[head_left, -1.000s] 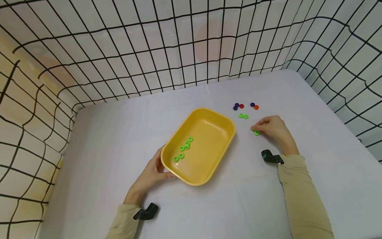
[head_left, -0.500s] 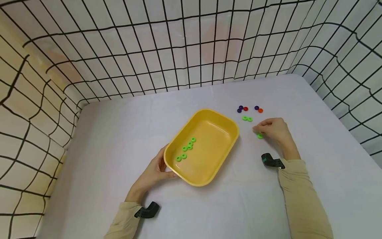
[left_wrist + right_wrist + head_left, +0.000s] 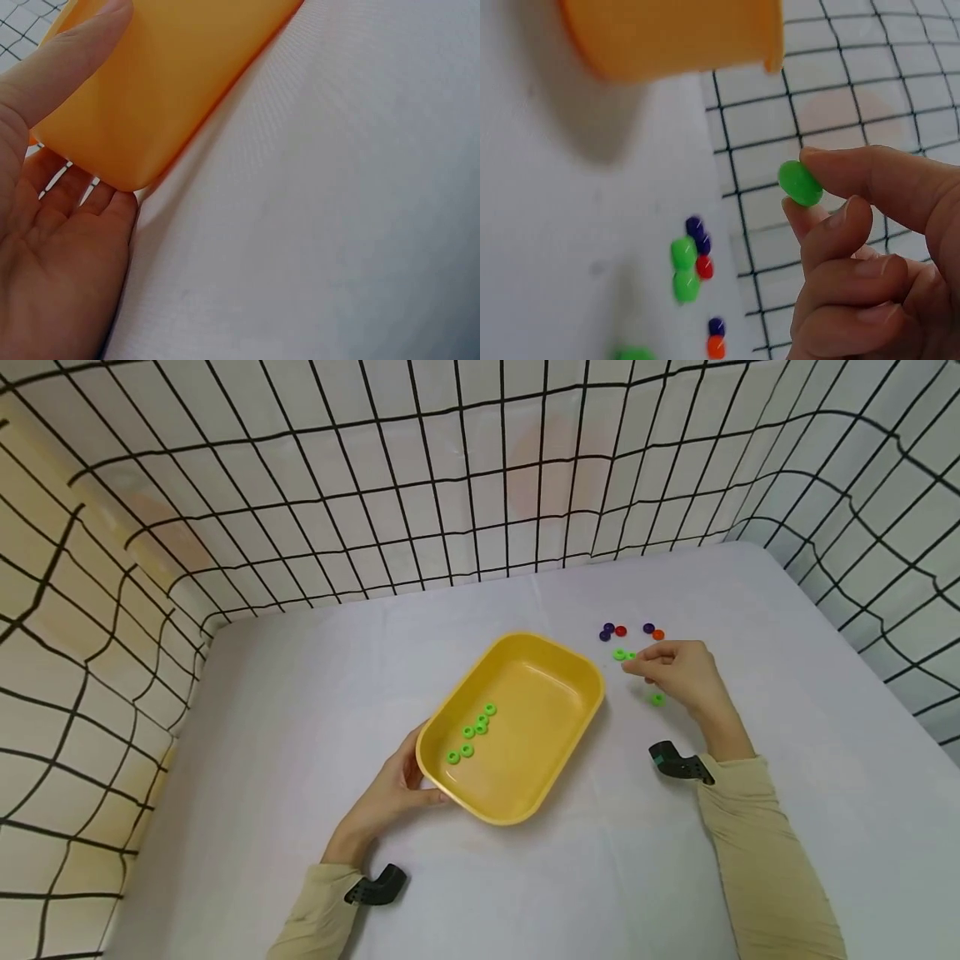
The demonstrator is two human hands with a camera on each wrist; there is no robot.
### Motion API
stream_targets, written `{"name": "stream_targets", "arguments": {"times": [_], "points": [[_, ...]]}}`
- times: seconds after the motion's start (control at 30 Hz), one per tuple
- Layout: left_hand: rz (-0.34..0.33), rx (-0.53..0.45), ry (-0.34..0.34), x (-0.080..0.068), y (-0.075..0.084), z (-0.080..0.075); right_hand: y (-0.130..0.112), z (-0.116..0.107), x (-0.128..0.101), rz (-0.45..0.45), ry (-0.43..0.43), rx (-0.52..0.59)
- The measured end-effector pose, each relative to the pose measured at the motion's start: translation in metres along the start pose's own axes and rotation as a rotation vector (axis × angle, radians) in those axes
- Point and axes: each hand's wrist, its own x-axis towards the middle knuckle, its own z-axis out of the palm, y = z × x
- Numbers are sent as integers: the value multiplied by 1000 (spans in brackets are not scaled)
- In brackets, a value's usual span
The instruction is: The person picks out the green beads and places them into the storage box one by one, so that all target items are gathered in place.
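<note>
A green bead (image 3: 800, 183) is pinched between the thumb and index finger of my right hand (image 3: 677, 675), raised above the table in the right wrist view. My left hand (image 3: 388, 792) grips the near left corner of a yellow tray (image 3: 573, 668). Its thumb (image 3: 82, 56) lies along the tray's outer wall in the left wrist view, with the other fingers at the corner. Several green ring-shaped beads (image 3: 467, 750) lie inside the tray, toward its left side. On the table, a lone green bead (image 3: 657, 699) lies below my right hand.
Beyond the right hand, a green bead (image 3: 619, 654) touches another partly covered by the fingers. Farther back are purple beads (image 3: 604, 636), a red bead (image 3: 621, 631) and an orange bead (image 3: 658, 634). Black wire mesh (image 3: 506, 468) borders the white table (image 3: 315, 677).
My right hand has picked up one green bead from a touching pair and lifted it slightly toward the tray. The left hand keeps its hold on the tray; the view shifts slightly.
</note>
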Motion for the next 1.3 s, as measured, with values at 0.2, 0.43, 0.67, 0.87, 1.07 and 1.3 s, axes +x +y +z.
{"name": "stream_targets", "arguments": {"times": [0.2,0.43,0.67,0.87,1.07,1.3], "points": [[-7,0,2,-2,-7,4,-30,15,-6,-120,-23,28],[-14,-15,14,-7,-7,6,-76,54,3,-233,-112,44],[-23,-22,7,-6,14,11,-109,98,6,-277,-261,-61],[0,1,-11,-2,22,8,-123,123,13,-307,-355,-170],[3,4,-16,2,17,5,-120,130,22,-262,-329,-351],[0,-5,0,1,0,0,-115,134,28,-213,-357,-461]]}}
